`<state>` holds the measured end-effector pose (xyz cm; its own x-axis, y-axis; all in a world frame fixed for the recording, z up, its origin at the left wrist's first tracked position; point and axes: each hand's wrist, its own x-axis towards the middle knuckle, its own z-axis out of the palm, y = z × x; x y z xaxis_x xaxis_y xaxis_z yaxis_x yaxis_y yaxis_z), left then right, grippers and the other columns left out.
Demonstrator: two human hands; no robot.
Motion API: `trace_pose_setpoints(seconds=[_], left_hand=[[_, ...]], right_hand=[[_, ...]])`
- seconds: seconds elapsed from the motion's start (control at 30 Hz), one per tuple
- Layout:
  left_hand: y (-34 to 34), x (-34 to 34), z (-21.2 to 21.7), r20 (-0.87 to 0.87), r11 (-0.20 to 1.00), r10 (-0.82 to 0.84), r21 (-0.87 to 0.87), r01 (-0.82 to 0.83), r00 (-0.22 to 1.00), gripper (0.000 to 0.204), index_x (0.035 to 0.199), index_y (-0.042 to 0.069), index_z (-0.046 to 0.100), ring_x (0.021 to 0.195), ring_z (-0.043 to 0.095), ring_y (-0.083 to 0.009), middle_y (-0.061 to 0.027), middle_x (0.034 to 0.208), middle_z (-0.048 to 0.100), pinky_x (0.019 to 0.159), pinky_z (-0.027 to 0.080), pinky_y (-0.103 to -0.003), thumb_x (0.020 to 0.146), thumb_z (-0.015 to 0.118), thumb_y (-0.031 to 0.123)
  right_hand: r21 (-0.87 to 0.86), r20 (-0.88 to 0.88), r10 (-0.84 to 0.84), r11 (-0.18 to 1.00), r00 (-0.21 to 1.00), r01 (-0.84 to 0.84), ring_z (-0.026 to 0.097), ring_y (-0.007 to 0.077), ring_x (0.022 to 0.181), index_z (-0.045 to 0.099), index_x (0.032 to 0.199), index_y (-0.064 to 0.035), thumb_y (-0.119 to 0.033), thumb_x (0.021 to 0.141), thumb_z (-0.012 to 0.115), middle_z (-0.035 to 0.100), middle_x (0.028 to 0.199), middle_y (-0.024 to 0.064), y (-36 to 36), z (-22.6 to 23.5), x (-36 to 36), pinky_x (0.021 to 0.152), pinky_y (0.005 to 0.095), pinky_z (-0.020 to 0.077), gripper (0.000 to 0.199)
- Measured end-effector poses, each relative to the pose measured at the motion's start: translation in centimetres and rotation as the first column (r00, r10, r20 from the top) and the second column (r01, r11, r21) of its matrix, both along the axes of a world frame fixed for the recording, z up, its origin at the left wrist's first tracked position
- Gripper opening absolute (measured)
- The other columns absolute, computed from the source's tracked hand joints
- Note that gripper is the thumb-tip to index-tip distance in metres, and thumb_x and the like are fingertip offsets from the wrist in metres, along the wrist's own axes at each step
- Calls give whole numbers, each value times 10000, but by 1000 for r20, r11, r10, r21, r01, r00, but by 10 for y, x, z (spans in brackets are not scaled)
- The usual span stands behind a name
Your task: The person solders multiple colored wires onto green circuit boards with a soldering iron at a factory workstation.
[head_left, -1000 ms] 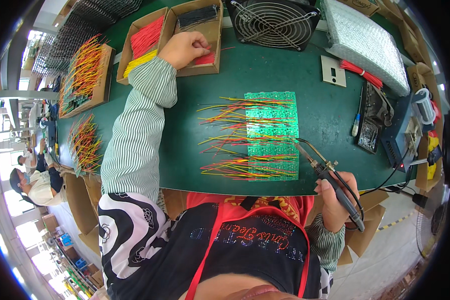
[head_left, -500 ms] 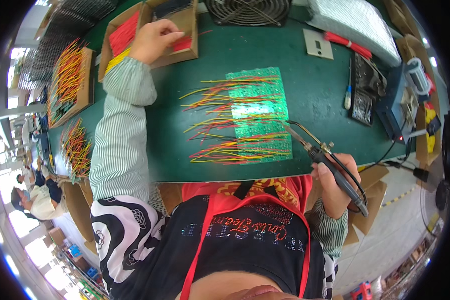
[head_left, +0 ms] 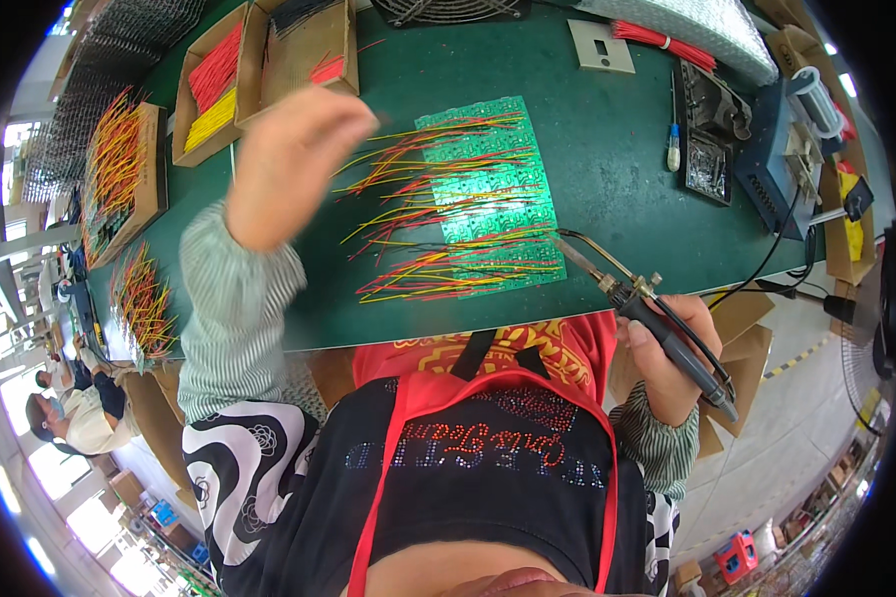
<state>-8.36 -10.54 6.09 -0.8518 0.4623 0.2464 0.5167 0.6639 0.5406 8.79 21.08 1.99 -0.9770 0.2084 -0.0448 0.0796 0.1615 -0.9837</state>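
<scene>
Green circuit board (head_left: 483,194), fringed with red and yellow wires (head_left: 408,289), lies flat on the desk (head_left: 617,159). Left hand (head_left: 294,164) hovers above the desk just left of the board, blurred, its fingers (head_left: 353,104) curled together; whether they hold anything cannot be told. Right hand (head_left: 672,358) is wrapped tight around a soldering iron (head_left: 657,323), whose tip reaches the board's lower right corner.
</scene>
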Motion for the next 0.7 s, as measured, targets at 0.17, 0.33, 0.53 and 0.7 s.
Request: trace_pose_setpoints(seconds=[0.17, 0.33, 0.53, 0.7], left_hand=[[51, 65, -16, 143, 974, -220, -28, 226, 965, 81, 799, 32, 619, 693, 585, -256, -87, 746, 591, 605, 469, -340, 769, 650, 100], [72, 85, -37, 255, 963, -262, -2, 271, 931, 94, 800, 42, 601, 711, 586, -265, -90, 754, 586, 613, 456, -356, 782, 636, 127], [80, 89, -53, 275, 968, -224, -53, 247, 935, 108, 792, 37, 587, 699, 574, -268, -92, 744, 572, 604, 438, -372, 787, 622, 139], [79, 88, -54, 286, 965, -237, -44, 260, 929, 100, 792, 34, 587, 682, 576, -263, -92, 740, 573, 591, 439, -368, 781, 623, 127]], right_hand=[[-140, 59, -35, 989, 998, 43, 621, 117, 687, 572, 891, 25, -16, 722, 691, 651, 762, 86, -4, 10, 8, 638, 242, 496, 210], [21, 57, -42, 999, 997, 41, 598, 105, 644, 593, 865, 14, -64, 708, 714, 647, 749, 71, 5, 3, 25, 617, 240, 486, 213], [92, 96, 22, 995, 995, -31, 567, 65, 624, 604, 851, -6, -78, 701, 722, 634, 711, 28, 1, 5, 28, 593, 218, 465, 204], [2, 153, 4, 1000, 988, -4, 564, 58, 621, 606, 851, -14, -73, 702, 723, 634, 710, 25, -2, -5, 28, 587, 208, 462, 199]])
